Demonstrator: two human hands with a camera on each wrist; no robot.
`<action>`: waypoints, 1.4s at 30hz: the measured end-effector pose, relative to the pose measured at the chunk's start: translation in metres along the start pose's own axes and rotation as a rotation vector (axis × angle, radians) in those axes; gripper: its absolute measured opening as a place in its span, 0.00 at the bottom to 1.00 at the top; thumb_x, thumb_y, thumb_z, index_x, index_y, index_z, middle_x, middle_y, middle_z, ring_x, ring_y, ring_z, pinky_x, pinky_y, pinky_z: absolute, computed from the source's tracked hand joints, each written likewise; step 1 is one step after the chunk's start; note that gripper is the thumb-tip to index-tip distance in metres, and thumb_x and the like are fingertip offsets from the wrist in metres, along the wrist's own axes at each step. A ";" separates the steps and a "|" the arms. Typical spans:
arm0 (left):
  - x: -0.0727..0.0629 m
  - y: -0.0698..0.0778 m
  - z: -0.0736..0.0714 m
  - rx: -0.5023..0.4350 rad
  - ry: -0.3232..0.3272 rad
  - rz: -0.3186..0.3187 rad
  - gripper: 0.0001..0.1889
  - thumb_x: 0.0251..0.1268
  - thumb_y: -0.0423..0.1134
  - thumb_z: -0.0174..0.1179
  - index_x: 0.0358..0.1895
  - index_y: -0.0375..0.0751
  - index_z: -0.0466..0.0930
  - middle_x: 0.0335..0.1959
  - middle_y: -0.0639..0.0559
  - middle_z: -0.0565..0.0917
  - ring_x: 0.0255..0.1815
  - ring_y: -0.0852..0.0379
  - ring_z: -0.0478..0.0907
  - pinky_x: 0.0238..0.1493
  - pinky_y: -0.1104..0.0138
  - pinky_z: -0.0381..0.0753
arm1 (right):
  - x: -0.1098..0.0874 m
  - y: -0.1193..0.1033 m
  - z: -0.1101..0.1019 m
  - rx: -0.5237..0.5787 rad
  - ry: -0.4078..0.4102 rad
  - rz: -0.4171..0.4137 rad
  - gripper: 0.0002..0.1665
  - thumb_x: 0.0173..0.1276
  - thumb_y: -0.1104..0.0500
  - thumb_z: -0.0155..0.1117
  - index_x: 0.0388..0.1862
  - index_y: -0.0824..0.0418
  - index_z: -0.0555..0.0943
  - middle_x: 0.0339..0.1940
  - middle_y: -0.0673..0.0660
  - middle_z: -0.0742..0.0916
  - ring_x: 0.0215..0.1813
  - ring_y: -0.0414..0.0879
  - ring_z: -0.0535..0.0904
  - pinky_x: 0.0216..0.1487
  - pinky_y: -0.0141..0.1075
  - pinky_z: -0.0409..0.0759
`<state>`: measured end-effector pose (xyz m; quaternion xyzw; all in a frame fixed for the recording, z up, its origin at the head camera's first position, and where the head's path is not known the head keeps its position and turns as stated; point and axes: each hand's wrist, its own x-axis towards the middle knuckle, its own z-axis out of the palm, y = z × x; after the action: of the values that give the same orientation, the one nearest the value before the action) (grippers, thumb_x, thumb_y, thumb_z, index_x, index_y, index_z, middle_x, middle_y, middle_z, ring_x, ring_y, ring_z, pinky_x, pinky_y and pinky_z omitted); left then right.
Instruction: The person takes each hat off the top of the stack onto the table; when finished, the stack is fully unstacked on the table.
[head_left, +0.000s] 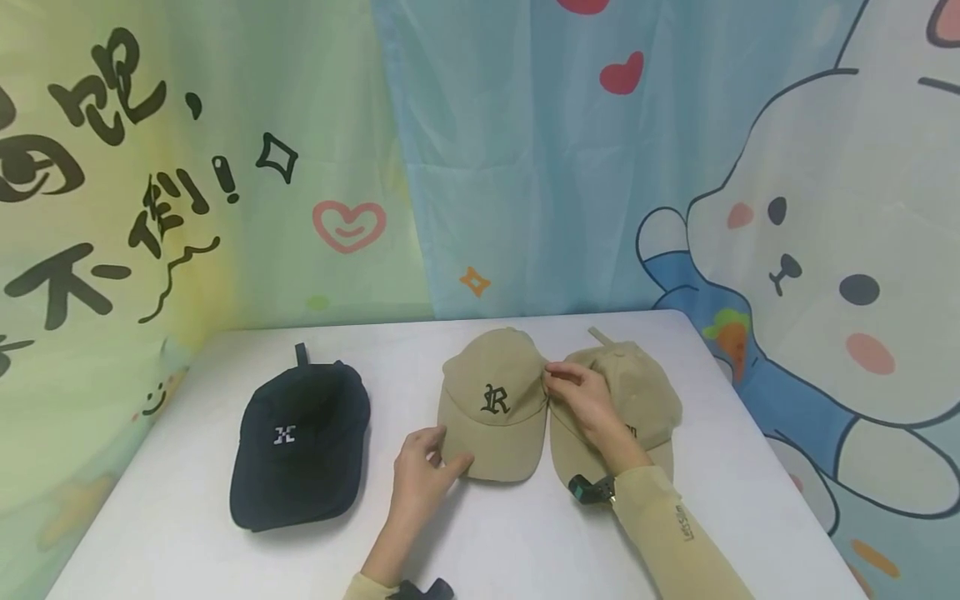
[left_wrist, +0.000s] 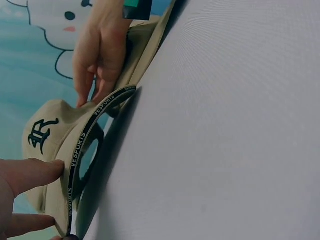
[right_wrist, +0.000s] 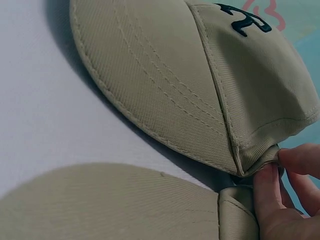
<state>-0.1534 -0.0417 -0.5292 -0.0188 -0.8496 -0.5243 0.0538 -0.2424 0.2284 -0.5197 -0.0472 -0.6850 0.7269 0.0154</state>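
Note:
A beige cap (head_left: 495, 408) with a dark R emblem lies at mid-table, brim toward me. My left hand (head_left: 423, 471) holds its brim at the left front edge. In the left wrist view, a finger and the thumb of that hand lie against the brim (left_wrist: 65, 195), which stands tilted off the table. At the cap's right side, my right hand (head_left: 588, 404) pinches the lower edge of the crown (right_wrist: 270, 156) between thumb and fingers. A second beige cap (head_left: 645, 392) lies partly under my right hand and forearm, close beside the first.
On the left of the white table (head_left: 172, 467) lies a black cap (head_left: 303, 450) with a small white emblem, brim toward me. A printed curtain (head_left: 495, 167) hangs behind the table's far edge. Both wrists carry small dark cameras.

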 end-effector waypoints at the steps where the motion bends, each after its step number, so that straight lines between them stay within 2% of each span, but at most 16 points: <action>1: 0.000 0.000 0.000 0.001 0.003 0.000 0.34 0.53 0.44 0.76 0.59 0.27 0.76 0.58 0.35 0.74 0.58 0.39 0.77 0.57 0.64 0.81 | 0.000 0.000 0.001 0.002 0.001 -0.003 0.19 0.67 0.70 0.64 0.56 0.77 0.77 0.49 0.62 0.84 0.43 0.41 0.82 0.50 0.29 0.83; 10: -0.003 -0.002 -0.002 0.011 -0.002 -0.012 0.35 0.53 0.45 0.76 0.60 0.27 0.75 0.58 0.35 0.74 0.58 0.40 0.76 0.58 0.64 0.80 | -0.003 0.007 0.003 -0.026 0.018 -0.001 0.20 0.68 0.67 0.65 0.56 0.75 0.78 0.52 0.64 0.83 0.45 0.40 0.81 0.51 0.27 0.81; 15: -0.004 -0.003 -0.001 0.035 -0.006 -0.023 0.35 0.53 0.46 0.75 0.61 0.29 0.75 0.59 0.36 0.74 0.59 0.41 0.76 0.58 0.65 0.80 | -0.005 0.010 0.004 0.003 0.029 -0.001 0.20 0.68 0.67 0.66 0.56 0.76 0.78 0.51 0.65 0.83 0.45 0.40 0.81 0.51 0.27 0.81; 22: -0.003 -0.003 0.000 0.010 -0.009 -0.033 0.35 0.53 0.45 0.75 0.62 0.30 0.75 0.60 0.37 0.73 0.60 0.42 0.75 0.59 0.66 0.78 | -0.007 0.011 0.003 0.016 0.026 -0.013 0.21 0.68 0.67 0.66 0.57 0.75 0.77 0.53 0.67 0.82 0.45 0.39 0.81 0.51 0.27 0.81; 31: -0.001 -0.002 0.003 0.010 -0.005 -0.006 0.35 0.54 0.44 0.75 0.61 0.27 0.75 0.59 0.35 0.73 0.59 0.40 0.76 0.58 0.64 0.79 | -0.006 0.009 -0.001 0.005 0.019 -0.028 0.22 0.69 0.66 0.65 0.59 0.75 0.77 0.55 0.68 0.81 0.46 0.39 0.80 0.52 0.26 0.80; 42: -0.001 0.001 0.003 0.012 -0.001 -0.023 0.33 0.54 0.43 0.76 0.60 0.29 0.76 0.58 0.38 0.74 0.60 0.43 0.74 0.59 0.68 0.78 | -0.005 0.010 0.000 -0.032 0.027 -0.020 0.21 0.69 0.64 0.66 0.58 0.73 0.79 0.56 0.67 0.82 0.48 0.40 0.80 0.52 0.26 0.80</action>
<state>-0.1523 -0.0387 -0.5302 -0.0089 -0.8528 -0.5200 0.0476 -0.2369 0.2277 -0.5293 -0.0503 -0.6966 0.7150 0.0311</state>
